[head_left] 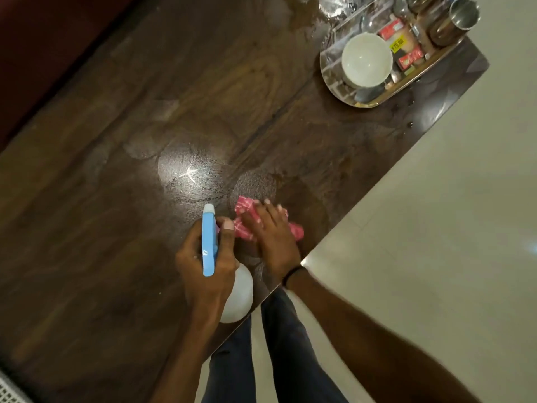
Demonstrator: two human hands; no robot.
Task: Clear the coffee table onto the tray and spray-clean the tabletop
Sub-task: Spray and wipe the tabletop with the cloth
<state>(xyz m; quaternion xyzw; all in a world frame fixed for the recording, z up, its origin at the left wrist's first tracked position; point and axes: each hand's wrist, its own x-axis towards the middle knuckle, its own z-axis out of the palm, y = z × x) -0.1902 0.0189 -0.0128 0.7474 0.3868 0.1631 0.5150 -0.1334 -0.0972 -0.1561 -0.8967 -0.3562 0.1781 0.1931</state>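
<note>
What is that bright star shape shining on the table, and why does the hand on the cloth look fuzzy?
Head view: the star is glare from a light reflecting off the wet tabletop. Head view: the right hand on the pink cloth is motion-blurred, while the left hand with the spray bottle looks sharper.

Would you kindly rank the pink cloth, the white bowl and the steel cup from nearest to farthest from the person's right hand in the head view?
1. Pink cloth: directly under the right hand, pressed onto the tabletop.
2. White bowl: on the tray, far end of the table.
3. Steel cup: beyond the bowl, at the tray's far side.
</note>
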